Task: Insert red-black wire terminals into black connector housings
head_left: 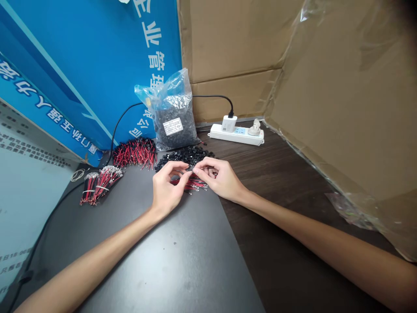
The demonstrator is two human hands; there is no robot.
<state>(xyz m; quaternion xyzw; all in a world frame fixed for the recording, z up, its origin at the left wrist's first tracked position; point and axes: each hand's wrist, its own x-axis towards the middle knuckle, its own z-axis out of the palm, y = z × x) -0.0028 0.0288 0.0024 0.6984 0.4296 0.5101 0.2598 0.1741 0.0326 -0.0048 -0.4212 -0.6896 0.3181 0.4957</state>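
Behind and right of the clear bag [176, 141], cardboard panels [339, 121]: brown, tall, meeting at a taped corner.
Blue panel [81, 65]: behind and left of the bag; white printed characters.
Grey tabletop [156, 269]: in front of the bag; smooth, with a soft reflection of light.
Clear bag: one, plastic, upright, well filled with black parts; white label [172, 126] on its face.
Right hand [224, 179]: in front of the bag, to its right; thumb and forefinger closed in a pinch.
Left hand [166, 187]: in front of the bag; thumb and forefinger likewise pinched, tips meeting the right hand's.
Power strip [236, 137]: right of the bag; white, bearing a white adapter [229, 124].
Heap of black parts [195, 153]: at the bag's foot, in front; small, loose.
Pile of wires [135, 153]: just left of the bag; red and black, untied.
Tied bundles [104, 182]: two, forward and left of the bag; red and black wires, pale bands.
Loose wires [195, 184]: in front of the bag, beneath the hands; partly hidden.
Small dark piece [190, 168]: in front of the bag, between both hands' fingertips; too small to identify.
Handling, small dark piece: probably best gripped close to its ends, wrists level, ends squared up before any pressure; too hard a pinch could make it slip or twist.
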